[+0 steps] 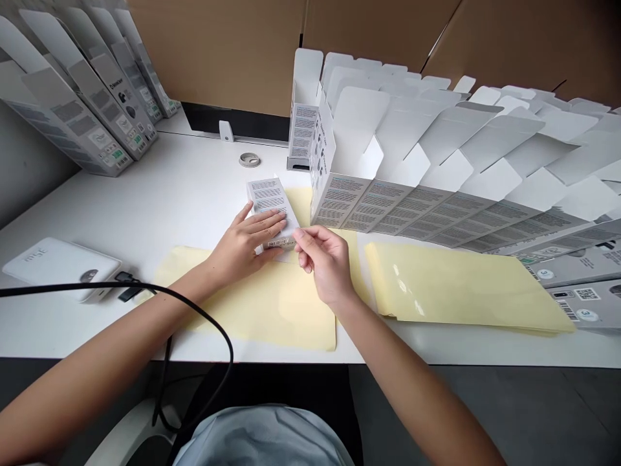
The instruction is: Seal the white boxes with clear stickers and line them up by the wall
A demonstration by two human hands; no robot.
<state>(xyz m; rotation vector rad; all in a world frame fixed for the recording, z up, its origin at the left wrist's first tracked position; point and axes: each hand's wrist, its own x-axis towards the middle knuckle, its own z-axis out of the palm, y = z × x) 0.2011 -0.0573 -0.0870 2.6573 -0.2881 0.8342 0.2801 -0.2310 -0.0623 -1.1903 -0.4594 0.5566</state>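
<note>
A small printed carton [269, 193] lies on its side on the white table, its text panel facing up and a barcode showing on its near end. My left hand [245, 243] rests across this carton with the fingers stretched flat over the panel, the thumb by the near end. At the carton's near right corner, my right hand [326, 257] is closed in a pinch of thumb and forefinger. Whatever is between those fingertips is too small to make out. Beneath both hands are pale yellow sheets [291, 317].
Open-topped cartons [402, 200] stand in rows at right, with more cartons [104, 103] at back left. A glossy yellow stack [466, 285] lies at right. A tape ring [249, 159] sits behind. A white power bank [63, 265] and black cable [194, 304] are at left.
</note>
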